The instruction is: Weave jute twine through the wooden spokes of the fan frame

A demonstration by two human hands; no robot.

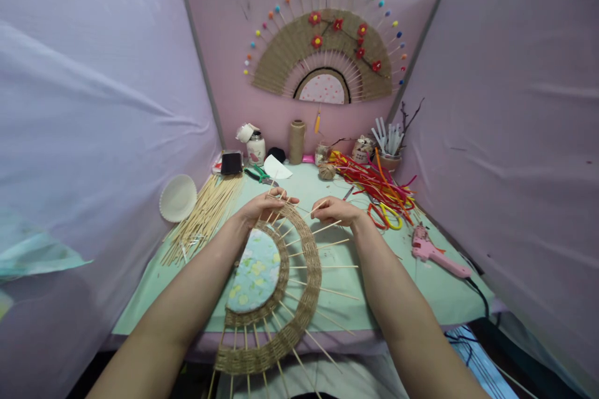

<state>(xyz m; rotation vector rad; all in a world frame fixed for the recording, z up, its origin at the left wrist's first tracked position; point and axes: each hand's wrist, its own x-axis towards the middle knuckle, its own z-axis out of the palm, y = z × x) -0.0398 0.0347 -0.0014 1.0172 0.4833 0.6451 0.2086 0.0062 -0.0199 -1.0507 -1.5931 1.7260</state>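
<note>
Woven twine fan, left of pink glue gun: likely light, springy, fragile at sticks; best held by its weave, as clasped by left hand; cannot tell grip of right hand.

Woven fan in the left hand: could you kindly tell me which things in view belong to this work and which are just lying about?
Likely part of the work:
woven fan, in the left hand
twine ball and loose wooden sticks, like the fan's materials

Apparently lying about:
pink glue gun
pipe cleaners
green-handled pliers
white scalloped dish
</note>
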